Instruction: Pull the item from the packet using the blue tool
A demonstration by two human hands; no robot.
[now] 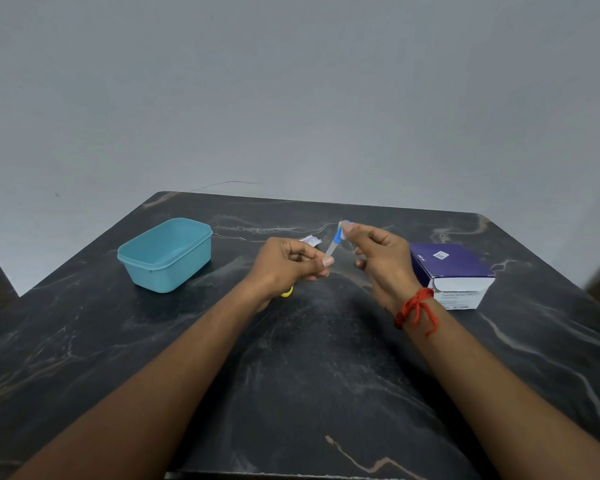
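Note:
Both hands are raised above the middle of a dark marble table (pixel 291 375). My left hand (pixel 288 263) pinches the lower, clear end of a thin capped needle (pixel 334 243) between thumb and fingers. My right hand (pixel 378 251) pinches its blue upper end at the fingertips. The needle slants up to the right between the two hands. A red thread (pixel 416 308) is tied round my right wrist. A small yellow thing (pixel 287 292) peeks out under my left wrist, mostly hidden.
A teal plastic tub (pixel 167 254) stands to the left, with nothing seen inside. A purple and white carton (pixel 454 271) lies to the right. A scrap of white printed paper (pixel 310 240) lies behind my left hand. A grey wall rises beyond the table.

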